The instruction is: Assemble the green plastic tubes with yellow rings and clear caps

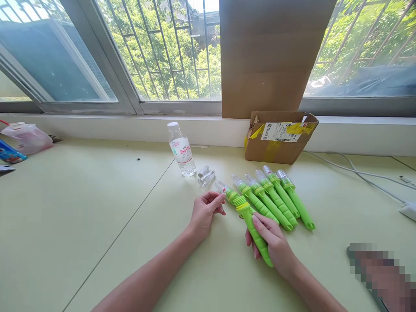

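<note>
My right hand point(271, 240) is closed around a light-green plastic handle point(256, 236). Its ribbed, threaded top end is bare and tilts up to the left. Close to that end, my left hand point(208, 212) has its thumb and forefinger pinched together; what they hold, if anything, is too small to make out. A red spot shows at the fingertips. Several similar green sticks with clear domed caps point(273, 203) lie fanned out behind my right hand. Loose clear caps point(207, 177) rest on the table beyond my left hand.
A labelled water bottle point(183, 151) stands behind the loose caps. An open cardboard box point(279, 138) sits against the sill. White cables point(357, 171) run along the right. At far left are a plastic bag point(27, 136) and a blue packet point(11, 152). A partly blurred, dark-edged flat object point(380, 277) lies lower right.
</note>
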Action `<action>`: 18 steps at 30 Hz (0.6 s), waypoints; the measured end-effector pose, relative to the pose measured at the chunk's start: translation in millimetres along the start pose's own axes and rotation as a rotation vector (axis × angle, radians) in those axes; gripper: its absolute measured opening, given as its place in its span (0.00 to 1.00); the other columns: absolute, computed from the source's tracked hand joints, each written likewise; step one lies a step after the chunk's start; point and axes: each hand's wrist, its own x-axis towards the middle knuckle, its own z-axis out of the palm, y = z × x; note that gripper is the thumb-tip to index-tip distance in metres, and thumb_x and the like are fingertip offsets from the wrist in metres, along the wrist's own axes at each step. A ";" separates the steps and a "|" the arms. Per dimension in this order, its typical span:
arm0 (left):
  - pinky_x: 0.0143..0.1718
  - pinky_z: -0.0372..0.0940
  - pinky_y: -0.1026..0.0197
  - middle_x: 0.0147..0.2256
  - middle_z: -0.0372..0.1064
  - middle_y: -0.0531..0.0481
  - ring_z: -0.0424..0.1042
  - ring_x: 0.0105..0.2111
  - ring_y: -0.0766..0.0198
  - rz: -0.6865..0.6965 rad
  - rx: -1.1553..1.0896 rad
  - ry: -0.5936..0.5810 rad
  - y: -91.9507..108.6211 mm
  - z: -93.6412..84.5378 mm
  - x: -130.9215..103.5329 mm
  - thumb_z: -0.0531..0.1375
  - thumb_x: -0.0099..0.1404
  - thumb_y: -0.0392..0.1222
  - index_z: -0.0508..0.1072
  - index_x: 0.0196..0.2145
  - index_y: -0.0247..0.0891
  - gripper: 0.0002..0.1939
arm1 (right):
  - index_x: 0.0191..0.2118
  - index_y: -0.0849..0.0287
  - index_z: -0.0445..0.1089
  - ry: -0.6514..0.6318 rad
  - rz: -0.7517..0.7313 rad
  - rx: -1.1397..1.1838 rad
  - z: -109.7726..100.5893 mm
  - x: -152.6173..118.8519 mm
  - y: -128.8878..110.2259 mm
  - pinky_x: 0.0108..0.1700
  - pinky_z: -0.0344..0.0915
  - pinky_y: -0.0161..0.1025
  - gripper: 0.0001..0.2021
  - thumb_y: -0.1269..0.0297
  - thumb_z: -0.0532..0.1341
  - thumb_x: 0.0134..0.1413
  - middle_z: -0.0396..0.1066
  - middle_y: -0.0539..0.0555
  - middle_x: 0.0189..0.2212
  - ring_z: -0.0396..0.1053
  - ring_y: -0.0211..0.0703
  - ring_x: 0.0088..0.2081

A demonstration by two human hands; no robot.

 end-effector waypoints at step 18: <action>0.43 0.65 0.57 0.37 0.70 0.46 0.70 0.40 0.58 0.772 0.820 0.184 -5.7 -14.9 8.6 0.56 0.64 0.42 0.74 0.32 0.41 0.07 | 0.32 0.60 0.62 -0.039 -0.035 -0.010 -1.4 -1.2 -3.1 0.18 0.53 0.32 0.17 0.51 0.50 0.63 0.66 0.48 0.20 0.60 0.32 0.14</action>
